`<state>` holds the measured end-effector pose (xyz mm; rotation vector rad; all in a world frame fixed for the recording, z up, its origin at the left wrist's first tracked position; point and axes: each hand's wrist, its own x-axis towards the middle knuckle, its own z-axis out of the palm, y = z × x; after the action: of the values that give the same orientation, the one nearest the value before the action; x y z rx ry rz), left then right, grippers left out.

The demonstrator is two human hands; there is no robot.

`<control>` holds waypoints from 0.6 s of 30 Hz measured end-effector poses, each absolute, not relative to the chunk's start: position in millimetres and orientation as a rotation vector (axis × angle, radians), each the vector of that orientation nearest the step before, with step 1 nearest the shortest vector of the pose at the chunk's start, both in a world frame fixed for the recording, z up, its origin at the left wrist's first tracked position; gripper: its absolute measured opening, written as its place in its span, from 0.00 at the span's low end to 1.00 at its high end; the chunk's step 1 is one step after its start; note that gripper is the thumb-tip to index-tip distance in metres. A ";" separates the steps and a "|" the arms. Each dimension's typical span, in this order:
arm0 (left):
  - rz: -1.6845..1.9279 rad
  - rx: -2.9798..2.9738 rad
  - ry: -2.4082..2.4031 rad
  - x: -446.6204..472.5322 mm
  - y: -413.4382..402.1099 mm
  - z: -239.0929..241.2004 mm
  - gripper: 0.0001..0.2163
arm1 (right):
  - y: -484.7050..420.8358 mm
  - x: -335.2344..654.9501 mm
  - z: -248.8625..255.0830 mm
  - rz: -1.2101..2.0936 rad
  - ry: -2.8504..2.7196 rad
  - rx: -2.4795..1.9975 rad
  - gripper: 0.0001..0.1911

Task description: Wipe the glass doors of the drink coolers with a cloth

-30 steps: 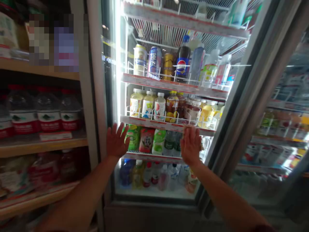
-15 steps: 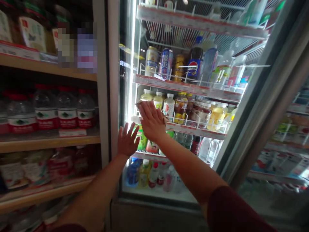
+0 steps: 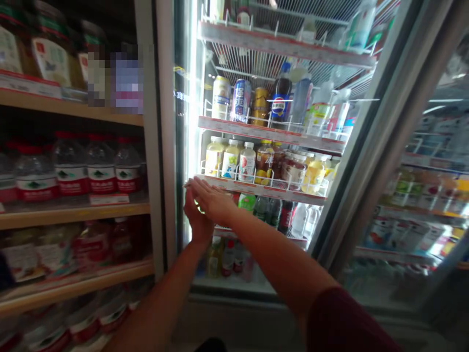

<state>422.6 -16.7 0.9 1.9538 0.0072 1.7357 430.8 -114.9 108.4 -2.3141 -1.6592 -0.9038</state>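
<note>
My right hand (image 3: 216,201) lies nearly flat before the lit glass-door drinks cooler (image 3: 256,188), fingers stretched up and left. A small pale edge of a thin cloth (image 3: 187,185) shows past its fingertips; the rest is hidden under the palm. My left hand (image 3: 198,222) is upright just below and left, its thumb apart from its fingers and its fingertips beside or touching those of the right hand. Whether it touches the cloth, I cannot tell. Behind the hands, bottles (image 3: 230,159) stand on a wire shelf.
To the left, wooden shelving (image 3: 73,215) carries red-capped water bottles (image 3: 100,166). A grey upright (image 3: 156,146) parts it from the cooler. On the right runs a slanted metal door frame (image 3: 384,132), with another stocked cooler section (image 3: 421,190) beyond it.
My right hand has moved down and left with the cloth, from the juice shelf to below it. My left hand has shifted slightly right, its spread fingers drawing in beside the right hand.
</note>
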 end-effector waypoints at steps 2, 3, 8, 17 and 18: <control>1.795 2.021 0.048 423.7 -9.1 10.4 0.26 | -153.5 440.6 105.7 -1.022 -1.605 -2.294 0.29; 1.825 2.045 0.054 423.7 -3.1 12.2 0.23 | -178.0 448.4 101.6 -1.085 -1.538 -2.296 0.29; 1.873 2.151 0.061 413.9 25.7 -36.5 0.23 | -292.5 498.1 60.8 -1.763 -1.399 -2.313 0.32; 1.854 2.142 0.179 414.2 9.1 -108.4 0.25 | -307.5 512.9 36.5 -1.875 -1.354 -2.264 0.30; 1.903 2.093 0.211 419.2 10.3 -90.0 0.25 | -307.8 512.8 37.1 -1.875 -1.354 -2.253 0.31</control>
<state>419.2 10.3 -90.0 2.0926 0.2107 1.9026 512.8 -307.8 37.1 -2.2535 -1.3540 -1.8754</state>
